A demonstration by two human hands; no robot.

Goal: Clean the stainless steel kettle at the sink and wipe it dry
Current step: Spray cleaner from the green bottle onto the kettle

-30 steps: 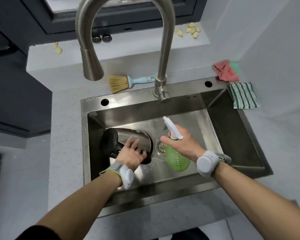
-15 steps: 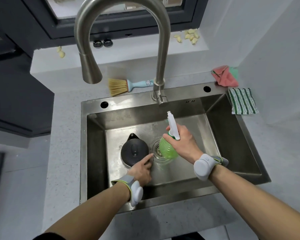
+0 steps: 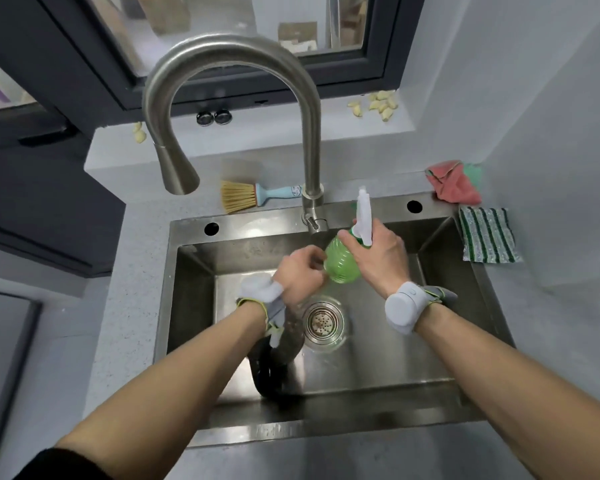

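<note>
Head view shows us with both hands lifted over the sink [image 3: 174, 306]. Our right hand [image 3: 378, 258] is wrapped around the neck of the green spray bottle [image 3: 340, 263], its white nozzle sticking up above our knuckles. Our left hand [image 3: 300, 271] is curled just beside the bottle's round belly, fingertips at its left flank; we cannot tell whether they actually grip it or only touch.

The kettle [image 3: 274, 358] sits well below both hands, on the sink floor under our left forearm, just left of the drain [image 3: 323, 320]. Most of it is hidden by the arm, so we cannot say which way it faces.

We judge this to be the cleaner step: readying the bottle to spray the steel. To do it well, we would steady the belly with the left hand while the right settles a finger on the trigger, then tip the nozzle down toward the kettle rather than at the faucet [image 3: 309, 133] behind the grip. A wet bottle may slip, so we keep the neck held firmly. The striped cloth [image 3: 487, 235], off to the right of our grip on the counter, looks suited for drying later.
</note>
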